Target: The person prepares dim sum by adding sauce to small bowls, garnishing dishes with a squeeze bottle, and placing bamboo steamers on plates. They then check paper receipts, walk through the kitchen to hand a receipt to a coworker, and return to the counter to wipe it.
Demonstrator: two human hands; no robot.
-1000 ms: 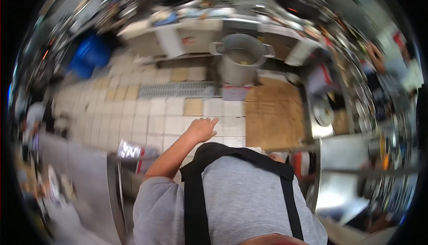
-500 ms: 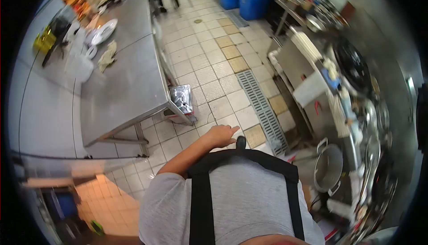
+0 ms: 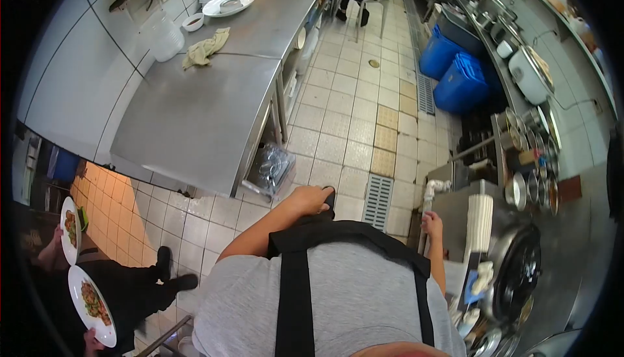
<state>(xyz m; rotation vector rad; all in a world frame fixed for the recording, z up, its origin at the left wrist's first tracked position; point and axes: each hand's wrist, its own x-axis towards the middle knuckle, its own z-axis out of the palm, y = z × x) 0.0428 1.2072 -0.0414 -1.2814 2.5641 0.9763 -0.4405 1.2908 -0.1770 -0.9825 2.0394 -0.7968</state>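
Observation:
My left hand (image 3: 313, 200) hangs in front of my body with its fingers loosely bent and apart, holding nothing. Below it, a black shoe (image 3: 330, 202) shows on the tiled floor. At my right side, my right hand (image 3: 431, 223) is empty too, its fingers slightly spread. It overlaps a white pipe (image 3: 437, 186) and the edge of the steel unit in this view. Nearest to my left hand is a clear plastic-covered box (image 3: 270, 167) under the end of the steel table (image 3: 188, 119).
A person carries two plates of food (image 3: 91, 304) at the lower left. On the table lie a cloth (image 3: 207, 49), a white oval plate (image 3: 230, 3) and a small bowl (image 3: 194, 23). Blue bins (image 3: 460, 84) and a floor drain grate (image 3: 378, 202) line the right side.
The view has swung right and up the aisle. My right hand has come into view, and a person with two plates has appeared at the lower left. The pot at right has left view.

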